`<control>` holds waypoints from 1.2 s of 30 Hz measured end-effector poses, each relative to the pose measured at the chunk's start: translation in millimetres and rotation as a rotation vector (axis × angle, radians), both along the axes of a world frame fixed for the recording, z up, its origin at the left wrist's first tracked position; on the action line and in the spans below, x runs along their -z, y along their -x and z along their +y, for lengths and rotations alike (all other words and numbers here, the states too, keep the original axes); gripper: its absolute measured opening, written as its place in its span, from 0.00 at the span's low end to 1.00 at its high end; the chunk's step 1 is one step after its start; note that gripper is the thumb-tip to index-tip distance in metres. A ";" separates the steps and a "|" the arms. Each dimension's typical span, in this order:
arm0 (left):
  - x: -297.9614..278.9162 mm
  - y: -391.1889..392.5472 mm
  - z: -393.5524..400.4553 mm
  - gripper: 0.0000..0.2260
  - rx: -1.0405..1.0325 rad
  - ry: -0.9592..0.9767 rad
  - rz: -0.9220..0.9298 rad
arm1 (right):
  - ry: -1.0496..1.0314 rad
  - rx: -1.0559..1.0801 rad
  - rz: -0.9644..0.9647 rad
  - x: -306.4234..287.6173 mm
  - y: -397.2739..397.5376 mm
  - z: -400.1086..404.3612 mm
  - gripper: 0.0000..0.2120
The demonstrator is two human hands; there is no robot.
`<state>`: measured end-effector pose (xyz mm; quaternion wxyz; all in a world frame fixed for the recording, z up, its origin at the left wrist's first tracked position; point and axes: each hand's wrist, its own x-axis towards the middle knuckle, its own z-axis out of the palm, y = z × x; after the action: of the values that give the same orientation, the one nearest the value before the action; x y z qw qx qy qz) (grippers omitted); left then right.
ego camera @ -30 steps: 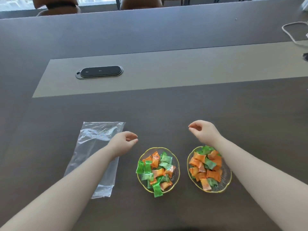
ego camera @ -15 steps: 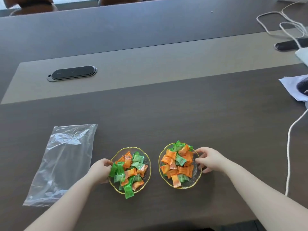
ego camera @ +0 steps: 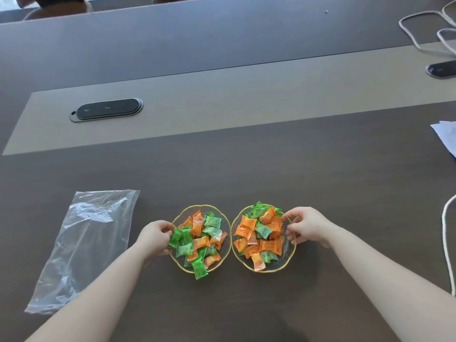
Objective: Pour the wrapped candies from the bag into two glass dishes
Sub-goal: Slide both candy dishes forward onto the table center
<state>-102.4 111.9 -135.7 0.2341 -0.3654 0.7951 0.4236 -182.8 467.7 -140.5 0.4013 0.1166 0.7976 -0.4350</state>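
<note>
Candies (ego camera: 199, 239) in green and orange wrappers fill both glass dishes, which sit side by side on the table (ego camera: 271, 174) with their gold rims nearly touching in the middle. In the left dish (ego camera: 217, 211) one green piece hangs over the near rim; in the right dish (ego camera: 288, 257) the pile is heaped toward the far side. You have your left hand (ego camera: 154, 236) on the left dish's outer edge, fingers (ego camera: 165, 227) pinched on the rim, and your right hand (ego camera: 308, 225) closed the same way on the right dish's outer rim.

Judging by how things lie, the pouring looks done: the bag (ego camera: 84, 245) lies flat on the table, well to the left of your left hand, and looks empty.

Treat the dishes as fragile and probably slick; they look thin and rigid, so a knock between the two rims could chip them. A grip on the rim alone gives little control, so slide rather than lift, or slip your fingers under the base. The candies look light and loose, and their glossy wrappers likely slip over each other, so any tilt could spill the overhanging green one first. The bag is limp film and will likely cling or flutter; take it by a corner.

Farther out, a dark oval panel (ego camera: 107, 110) is set in the table's tan strip, and white cords (ego camera: 446, 243) trail along the right edge.
</note>
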 end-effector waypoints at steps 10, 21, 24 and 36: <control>-15.5 104.7 20.8 0.09 -0.017 0.010 0.091 | 0.099 0.200 0.033 -13.6 87.3 27.1 0.15; -13.6 261.0 61.4 0.10 -0.265 -0.231 0.266 | 0.216 0.670 0.130 -17.4 226.9 65.3 0.12; -8.8 296.2 73.1 0.10 -0.349 -0.294 0.283 | 0.256 0.798 0.159 -13.4 261.3 71.6 0.14; 20.8 392.5 107.6 0.11 -0.569 -0.454 0.335 | 0.298 1.073 0.197 20.4 346.9 51.9 0.23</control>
<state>-494.9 219.5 -156.4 0.0494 -0.4362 0.5754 0.6901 -529.7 519.5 -160.9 0.0595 0.4068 0.5902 -0.6947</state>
